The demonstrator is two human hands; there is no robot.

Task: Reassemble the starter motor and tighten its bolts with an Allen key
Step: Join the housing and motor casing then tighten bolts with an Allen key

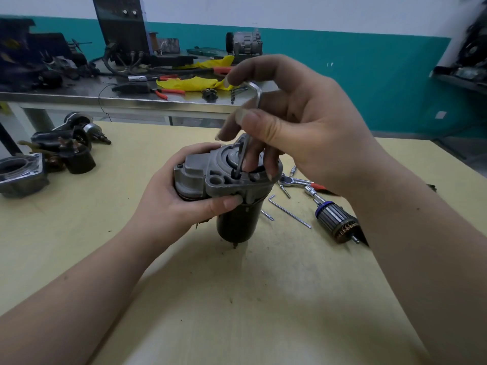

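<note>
the right fingers (238,75) pinch the bent top of the allen key (243,151): forefinger curled over the short arm, thumb pressed to the shaft below it, the other fingers hanging down beside the shaft toward the housing. the key stands nearly upright, its tip sunk in a recess in the grey end housing of the motor (226,185). from there the right hand (297,122) arches high above the motor, wrist lifted, forearm running back to the lower right.

the left hand (181,196) grips the motor from its left side, thumb across the front lip of the housing, fingers wrapped behind, holding it upright on the table (184,285).

judging by this, the housing is already seated on the dark body and bolt tightening is under way; whether this bolt is snug, or how many remain, cannot be told. an armature (336,221), a second key (290,211) and a ratchet (297,182) lie just right of the motor, other motor parts (63,151) well to the left.
</note>
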